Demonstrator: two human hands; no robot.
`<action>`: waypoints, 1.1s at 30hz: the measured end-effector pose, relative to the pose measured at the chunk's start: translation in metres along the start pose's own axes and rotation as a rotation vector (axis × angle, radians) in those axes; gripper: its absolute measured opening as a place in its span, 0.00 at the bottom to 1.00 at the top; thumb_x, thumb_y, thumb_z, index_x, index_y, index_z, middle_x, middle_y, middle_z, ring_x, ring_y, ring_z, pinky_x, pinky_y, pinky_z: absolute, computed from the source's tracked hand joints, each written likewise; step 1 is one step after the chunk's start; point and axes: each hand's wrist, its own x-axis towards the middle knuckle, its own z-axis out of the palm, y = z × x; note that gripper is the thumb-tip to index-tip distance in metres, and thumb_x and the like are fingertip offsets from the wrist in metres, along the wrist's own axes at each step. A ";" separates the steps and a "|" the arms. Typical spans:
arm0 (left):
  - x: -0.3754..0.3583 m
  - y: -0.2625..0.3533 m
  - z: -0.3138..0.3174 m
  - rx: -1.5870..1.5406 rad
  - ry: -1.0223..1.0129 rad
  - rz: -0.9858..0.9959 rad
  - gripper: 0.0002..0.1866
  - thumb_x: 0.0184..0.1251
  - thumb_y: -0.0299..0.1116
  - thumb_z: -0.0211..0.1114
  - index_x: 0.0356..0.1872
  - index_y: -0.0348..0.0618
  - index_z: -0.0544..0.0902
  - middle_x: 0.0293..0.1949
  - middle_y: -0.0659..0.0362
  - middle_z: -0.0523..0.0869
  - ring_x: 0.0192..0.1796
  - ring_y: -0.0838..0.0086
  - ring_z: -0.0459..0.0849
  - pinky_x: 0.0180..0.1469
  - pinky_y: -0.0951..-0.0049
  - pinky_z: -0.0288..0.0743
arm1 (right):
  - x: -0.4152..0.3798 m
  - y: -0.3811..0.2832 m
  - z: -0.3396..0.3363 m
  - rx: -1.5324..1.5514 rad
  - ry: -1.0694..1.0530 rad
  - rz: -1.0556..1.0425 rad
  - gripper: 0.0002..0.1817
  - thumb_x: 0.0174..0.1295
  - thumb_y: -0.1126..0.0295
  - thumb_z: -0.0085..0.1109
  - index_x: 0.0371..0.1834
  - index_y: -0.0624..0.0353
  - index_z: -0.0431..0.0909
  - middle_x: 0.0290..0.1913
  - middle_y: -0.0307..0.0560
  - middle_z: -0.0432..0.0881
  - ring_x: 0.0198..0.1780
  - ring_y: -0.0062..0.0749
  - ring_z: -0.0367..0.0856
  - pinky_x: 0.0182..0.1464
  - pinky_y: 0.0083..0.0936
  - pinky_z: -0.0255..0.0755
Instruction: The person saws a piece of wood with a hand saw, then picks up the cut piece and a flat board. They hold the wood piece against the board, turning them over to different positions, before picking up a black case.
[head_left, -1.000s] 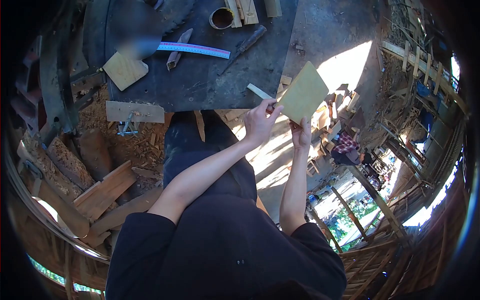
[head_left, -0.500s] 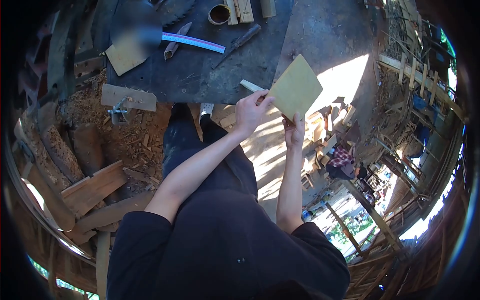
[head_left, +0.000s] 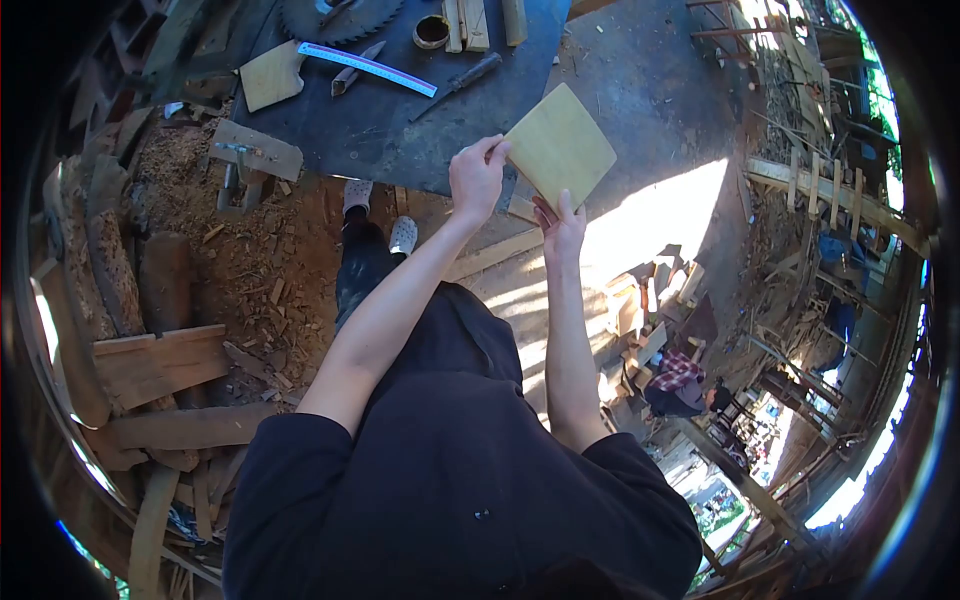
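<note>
A square, flat wooden board (head_left: 562, 150) with rounded corners is held up in front of me, above and beyond the table's edge. My left hand (head_left: 477, 182) pinches its left corner between thumb and fingers. Near the lower corner, my right hand (head_left: 563, 228) grips the board, thumb on the upper face and fingers partly hidden underneath. On the dark table (head_left: 400, 140) to the left lie a white-and-pink ruler (head_left: 368, 68), a pointed piece of wood (head_left: 357, 70), a slim tool with a dark handle (head_left: 455, 87) and another wooden piece with a notched edge (head_left: 271, 78).
A circular saw blade (head_left: 340, 15), a small cup (head_left: 432, 33) and wooden strips (head_left: 473, 25) occupy the far table. A clamp (head_left: 232, 165) grips a plank at the left edge. Wood scraps (head_left: 285, 320) litter the ground. Another person (head_left: 680, 380) is off to the right.
My view has shifted and more of the saw blade shows. The board stays in both hands and sits slightly farther left and up in view.
</note>
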 end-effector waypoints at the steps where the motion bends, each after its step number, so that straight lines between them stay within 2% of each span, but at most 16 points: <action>1: 0.004 -0.002 0.000 -0.001 0.010 0.011 0.15 0.69 0.40 0.67 0.46 0.38 0.89 0.31 0.48 0.89 0.35 0.58 0.89 0.40 0.64 0.79 | 0.002 0.000 0.000 0.008 -0.020 -0.009 0.20 0.73 0.63 0.60 0.61 0.58 0.67 0.48 0.51 0.85 0.42 0.43 0.90 0.37 0.27 0.84; 6: 0.017 -0.003 -0.002 -0.018 -0.103 -0.064 0.15 0.66 0.39 0.68 0.45 0.38 0.89 0.30 0.50 0.90 0.33 0.65 0.91 0.40 0.67 0.80 | 0.013 -0.001 0.000 0.037 -0.047 -0.014 0.19 0.72 0.65 0.61 0.59 0.59 0.68 0.48 0.53 0.86 0.42 0.43 0.90 0.37 0.27 0.85; 11: 0.025 -0.002 0.000 -0.014 -0.112 -0.082 0.14 0.65 0.40 0.69 0.43 0.40 0.90 0.31 0.52 0.91 0.34 0.68 0.91 0.41 0.69 0.81 | 0.021 -0.001 -0.004 0.041 -0.109 -0.024 0.19 0.72 0.65 0.61 0.59 0.60 0.68 0.47 0.53 0.86 0.42 0.42 0.90 0.37 0.26 0.85; 13: 0.024 0.002 -0.003 -0.001 -0.112 -0.097 0.14 0.64 0.39 0.69 0.43 0.40 0.90 0.31 0.52 0.91 0.35 0.69 0.91 0.41 0.70 0.81 | 0.019 -0.003 -0.005 0.014 -0.150 -0.021 0.20 0.71 0.64 0.62 0.61 0.60 0.69 0.51 0.51 0.85 0.48 0.41 0.88 0.44 0.28 0.83; 15: 0.023 0.005 -0.008 0.078 -0.136 -0.068 0.14 0.66 0.38 0.70 0.43 0.37 0.89 0.30 0.55 0.91 0.33 0.75 0.90 0.39 0.75 0.81 | 0.017 -0.003 -0.006 0.006 -0.150 -0.023 0.20 0.71 0.64 0.62 0.61 0.60 0.69 0.51 0.50 0.85 0.47 0.41 0.89 0.43 0.28 0.83; 16: 0.023 0.007 -0.011 0.080 -0.135 -0.061 0.14 0.66 0.38 0.70 0.43 0.37 0.89 0.30 0.55 0.91 0.33 0.75 0.90 0.39 0.75 0.81 | 0.017 -0.002 -0.005 -0.001 -0.146 -0.024 0.20 0.71 0.64 0.62 0.60 0.60 0.69 0.50 0.50 0.85 0.47 0.41 0.89 0.43 0.28 0.83; 18: 0.022 0.007 -0.015 0.196 -0.141 -0.058 0.15 0.65 0.45 0.68 0.43 0.47 0.90 0.33 0.54 0.92 0.39 0.63 0.91 0.44 0.65 0.81 | 0.017 0.001 -0.005 0.014 -0.156 -0.037 0.21 0.71 0.65 0.62 0.61 0.60 0.68 0.50 0.52 0.85 0.45 0.42 0.90 0.41 0.28 0.85; 21: 0.024 0.005 -0.018 0.270 -0.140 -0.029 0.16 0.65 0.48 0.67 0.44 0.50 0.91 0.35 0.55 0.92 0.41 0.60 0.90 0.46 0.62 0.81 | 0.017 0.004 -0.006 0.042 -0.171 -0.047 0.22 0.70 0.66 0.64 0.61 0.61 0.68 0.50 0.54 0.85 0.44 0.43 0.90 0.39 0.28 0.87; 25: 0.026 0.007 -0.016 0.298 -0.164 -0.019 0.15 0.65 0.48 0.67 0.44 0.51 0.91 0.36 0.54 0.92 0.42 0.59 0.90 0.46 0.62 0.81 | 0.013 0.003 -0.007 0.021 -0.172 -0.044 0.21 0.70 0.66 0.64 0.61 0.60 0.69 0.52 0.50 0.85 0.46 0.41 0.89 0.42 0.28 0.85; 33: 0.030 0.000 -0.018 0.292 -0.167 0.012 0.16 0.64 0.48 0.68 0.44 0.51 0.91 0.37 0.55 0.92 0.42 0.61 0.90 0.47 0.63 0.80 | 0.017 0.001 -0.005 0.031 -0.188 -0.056 0.21 0.69 0.66 0.65 0.60 0.62 0.69 0.50 0.53 0.85 0.46 0.43 0.90 0.41 0.28 0.87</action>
